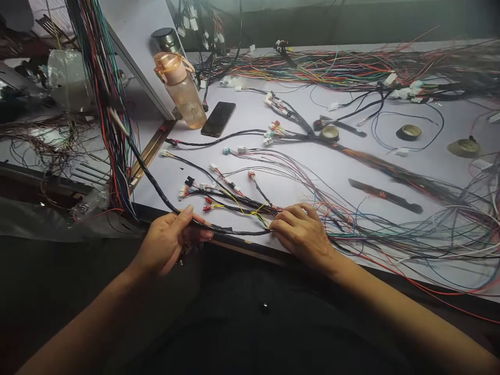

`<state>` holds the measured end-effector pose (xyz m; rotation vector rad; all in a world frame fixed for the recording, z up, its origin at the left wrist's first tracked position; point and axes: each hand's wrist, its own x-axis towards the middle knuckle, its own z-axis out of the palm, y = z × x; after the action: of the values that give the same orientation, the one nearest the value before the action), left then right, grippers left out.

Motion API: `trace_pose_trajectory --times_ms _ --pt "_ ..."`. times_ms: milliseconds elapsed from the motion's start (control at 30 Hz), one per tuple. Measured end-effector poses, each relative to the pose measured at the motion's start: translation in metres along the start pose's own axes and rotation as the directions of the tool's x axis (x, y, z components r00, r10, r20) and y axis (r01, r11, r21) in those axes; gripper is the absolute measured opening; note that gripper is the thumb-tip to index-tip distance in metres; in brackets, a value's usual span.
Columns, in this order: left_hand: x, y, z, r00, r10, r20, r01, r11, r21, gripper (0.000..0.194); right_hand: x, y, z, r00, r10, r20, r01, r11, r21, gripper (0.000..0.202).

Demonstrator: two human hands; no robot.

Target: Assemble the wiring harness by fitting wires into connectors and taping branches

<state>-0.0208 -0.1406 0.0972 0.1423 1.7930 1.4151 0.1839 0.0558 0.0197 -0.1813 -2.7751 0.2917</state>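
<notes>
left hand point(167, 240) is closed round a long, thin black-wrapped cable point(244, 233), thumb on top. right hand point(302, 234) is palm down at the desk's front edge, fingers bent and pinched on the same cable where it meets the loose multicoloured wires point(390, 232); its fingertips are partly hidden.

the cable drops from the thick hanging bundle of coloured wires point(105, 94) on the left, passes through the left hand and runs along the front edge of the white desk point(273, 182) to the right hand.

just beyond the hands: short black-sleeved branches with white connectors point(183, 191), a black connector point(189, 180) and red connectors point(208, 204), plus a yellow wire point(253, 210) crossing near the right fingers. a small orange-red connector point(251, 174) sits on its own short branch.

farther back, a thick black-and-brown harness point(367, 157) lies diagonally, one roll of dark tape point(330, 134) touching it. second tape roll point(409, 132) is to its right. a flat dark metal strip point(385, 195) lies between harness and loose wires.

back left: black smartphone point(219, 118) flat on the desk, just beside a translucent peach plastic bottle point(183, 96), tilted in view. long pile of multicoloured wires point(332, 70) across the back.
</notes>
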Motion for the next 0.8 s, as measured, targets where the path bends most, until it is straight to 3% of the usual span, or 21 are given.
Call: trace_pose_trajectory --times_ms 133,200,267,333,367,400,433,467,533,567,633,733,800 --pt "0.027 -0.023 -0.019 0.98 -0.184 -0.081 0.187 0.982 0.028 0.03 0.0 -0.001 0.0 1.0 0.03 -0.006 -0.03 0.999 0.023 0.015" --pt "0.033 -0.027 -0.026 0.963 -0.265 -0.052 0.269 0.956 0.116 0.036 -0.002 -0.001 0.001 0.999 0.049 -0.006 -0.049 0.997 0.054 0.016" --pt "0.031 -0.026 -0.028 0.957 -0.29 -0.001 0.279 0.919 0.277 0.046 -0.005 -0.001 0.0 0.999 0.052 -0.004 -0.051 0.994 0.095 0.016" --pt "0.028 -0.022 -0.025 0.981 -0.187 0.046 0.143 0.87 0.471 0.049 -0.007 -0.003 -0.001 0.999 0.042 -0.02 -0.039 0.991 0.131 0.018" --pt "0.028 -0.02 -0.021 0.996 -0.051 0.077 0.0 0.83 0.557 0.046 -0.009 -0.005 -0.001 0.999 0.036 -0.038 -0.031 0.989 0.145 0.019" --pt "0.03 -0.019 -0.016 0.984 0.131 0.124 -0.18 0.756 0.629 0.041 -0.009 -0.006 -0.001 0.998 0.028 -0.056 -0.019 0.988 0.153 0.019" --pt "0.034 -0.02 -0.01 0.928 0.32 0.19 -0.36 0.638 0.681 0.034 -0.01 -0.009 -0.001 0.998 0.017 -0.068 -0.006 0.987 0.158 0.02" --pt "0.04 -0.021 -0.005 0.834 0.475 0.28 -0.512 0.482 0.711 0.029 -0.011 -0.011 0.0 0.997 0.007 -0.071 0.005 0.987 0.162 0.021" --pt "0.056 -0.026 0.005 0.66 0.586 0.469 -0.672 0.182 0.718 0.026 -0.012 -0.016 0.001 0.998 -0.008 -0.055 0.017 0.986 0.165 0.023" --pt "0.064 -0.028 0.008 0.613 0.573 0.543 -0.703 0.082 0.707 0.024 -0.013 -0.018 0.002 0.999 -0.009 -0.043 0.016 0.986 0.164 0.024" --pt "0.08 -0.033 0.01 0.581 0.524 0.622 -0.719 -0.027 0.694 0.017 -0.015 -0.02 0.002 1.0 0.0 -0.023 0.003 0.988 0.157 0.025" --pt "0.095 -0.033 0.002 0.542 0.495 0.679 -0.744 -0.094 0.662 0.016 -0.017 -0.022 0.002 1.0 0.022 0.0 -0.021 0.991 0.13 0.024" --pt "0.1 -0.031 -0.007 0.489 0.486 0.724 -0.773 -0.143 0.618 0.015 -0.017 -0.022 0.002 0.999 0.034 0.004 -0.034 0.993 0.113 0.024"
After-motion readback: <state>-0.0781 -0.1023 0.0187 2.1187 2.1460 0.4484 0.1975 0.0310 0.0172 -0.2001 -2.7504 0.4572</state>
